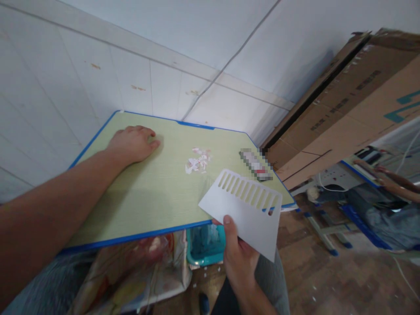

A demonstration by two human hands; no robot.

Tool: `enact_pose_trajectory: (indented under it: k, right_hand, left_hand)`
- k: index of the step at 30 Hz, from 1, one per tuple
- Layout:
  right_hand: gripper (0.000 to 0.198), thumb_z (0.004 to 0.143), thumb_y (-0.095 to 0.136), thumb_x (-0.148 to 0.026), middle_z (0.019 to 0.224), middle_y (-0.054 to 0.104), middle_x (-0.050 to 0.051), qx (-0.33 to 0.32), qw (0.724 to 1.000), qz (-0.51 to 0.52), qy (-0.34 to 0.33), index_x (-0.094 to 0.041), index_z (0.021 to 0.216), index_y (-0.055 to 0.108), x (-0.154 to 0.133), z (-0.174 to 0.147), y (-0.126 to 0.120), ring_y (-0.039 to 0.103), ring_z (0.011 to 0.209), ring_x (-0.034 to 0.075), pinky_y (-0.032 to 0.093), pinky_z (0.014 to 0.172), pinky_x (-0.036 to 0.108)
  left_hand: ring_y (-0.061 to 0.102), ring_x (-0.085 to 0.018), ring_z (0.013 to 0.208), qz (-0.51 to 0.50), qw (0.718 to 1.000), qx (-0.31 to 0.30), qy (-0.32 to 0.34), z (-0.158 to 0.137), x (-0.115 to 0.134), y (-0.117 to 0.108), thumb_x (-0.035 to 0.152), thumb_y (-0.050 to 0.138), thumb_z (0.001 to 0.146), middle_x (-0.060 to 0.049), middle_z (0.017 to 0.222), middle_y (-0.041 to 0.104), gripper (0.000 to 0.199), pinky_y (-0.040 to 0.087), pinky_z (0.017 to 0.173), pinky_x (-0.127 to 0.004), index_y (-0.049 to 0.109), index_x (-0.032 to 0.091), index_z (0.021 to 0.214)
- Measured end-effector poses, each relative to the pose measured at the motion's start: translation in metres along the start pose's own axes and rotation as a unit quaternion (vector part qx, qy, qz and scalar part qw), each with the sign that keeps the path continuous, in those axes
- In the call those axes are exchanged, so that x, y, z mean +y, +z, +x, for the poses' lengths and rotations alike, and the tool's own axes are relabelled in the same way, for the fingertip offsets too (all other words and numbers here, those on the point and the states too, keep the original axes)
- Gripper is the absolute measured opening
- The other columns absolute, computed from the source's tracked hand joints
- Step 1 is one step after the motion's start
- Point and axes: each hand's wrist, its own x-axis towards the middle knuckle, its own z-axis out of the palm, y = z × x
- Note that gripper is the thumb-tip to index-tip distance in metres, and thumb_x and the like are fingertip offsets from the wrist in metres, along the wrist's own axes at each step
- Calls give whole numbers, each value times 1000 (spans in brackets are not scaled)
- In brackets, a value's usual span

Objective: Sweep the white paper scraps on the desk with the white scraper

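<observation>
My right hand (241,253) grips a flat white slotted sheet (243,214) by its lower edge, thumb on top. A row of long rounded cutouts runs along its far side, and I see the desk through them. The sheet is held over the near right edge of the pale green desk (147,197). On the desk surface, left of centre, lies my left hand (134,142), fingers loosely bent and thumb apart, holding nothing. Between the hands is a small pile of white and pinkish paper scraps (197,161), apart from both.
A pixelated, dark-edged oblong object (256,165) lies at the desk's right side. Large cardboard boxes (354,96) lean against the wall on the right. Below the desk are a teal basket (205,258) and a bag (157,271). Another person's arm (397,186) shows at far right.
</observation>
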Motion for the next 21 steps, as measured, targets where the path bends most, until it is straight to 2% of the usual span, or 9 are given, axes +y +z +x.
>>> enact_pose_trajectory:
  k: [4, 8, 13, 18, 21]
  right_hand:
    - [62, 108, 90, -75, 107, 98, 20, 38, 998, 17, 39, -15, 121, 96, -3, 2, 1, 94, 116, 44, 72, 118, 61]
    - [58, 108, 89, -77, 102, 98, 16, 20, 999, -5, 36, -19, 112, 96, -5, -10, 2, 94, 111, 41, 64, 131, 63]
    - [51, 107, 92, -71, 102, 98, 14, -18, 999, -4, 34, -21, 115, 96, -8, -24, -3, 94, 108, 39, 68, 125, 59]
    - [60, 106, 92, -74, 98, 97, 16, 24, 998, 14, 57, -15, 119, 94, -10, -17, -6, 94, 96, 39, 73, 113, 58]
    - [58, 108, 90, -75, 99, 98, 17, 9, 999, 2, 53, -17, 111, 95, -12, -23, -6, 94, 97, 38, 72, 115, 56]
  left_hand:
    - [55, -50, 175, 10, 1000, -16, -13, -9, 2, -5, 50, 43, 120, -28, 187, 62, 73, 45, 143, -71, 69, 7, 173]
    - [50, -51, 179, 8, 999, -26, -18, -17, -5, -3, 54, 41, 122, -27, 190, 58, 75, 41, 144, -74, 64, 10, 178]
    - [49, -51, 179, -7, 1000, -13, -13, -27, -13, 4, 60, 43, 122, -25, 191, 58, 76, 40, 144, -72, 65, 13, 178]
    - [51, -49, 177, -38, 999, 13, -14, -32, -10, 7, 60, 47, 120, -25, 189, 61, 76, 39, 145, -68, 68, 12, 176]
    - [52, -49, 176, -42, 999, 13, -18, -33, -9, 6, 60, 49, 120, -24, 188, 61, 75, 39, 144, -67, 69, 13, 175]
